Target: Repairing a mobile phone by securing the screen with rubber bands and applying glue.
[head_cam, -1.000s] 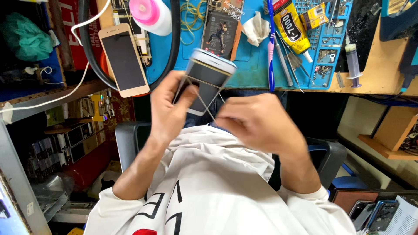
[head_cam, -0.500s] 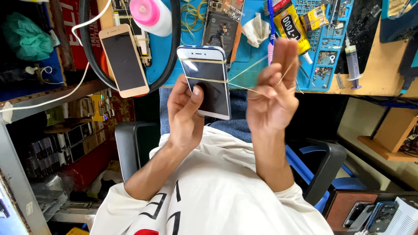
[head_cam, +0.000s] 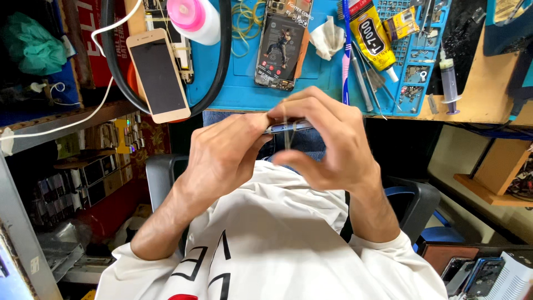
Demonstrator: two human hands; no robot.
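Note:
I hold a slim phone edge-on in front of my chest, just below the bench edge. My left hand grips its left end with thumb and fingers. My right hand curls over its right end, the fingers pinching a thin rubber band that runs across the phone's middle. Most of the phone is hidden behind my fingers.
On the blue work mat lie an opened phone, a gold-framed phone, a pink-capped bottle, a glue tube, a tissue, loose rubber bands, tools and a syringe. A black cable loop circles the mat's left part.
The phone, held upright facing me half a second ago, now lies flat and edge-on. Both hands have closed over it, and the stretched rubber band sits across its middle.

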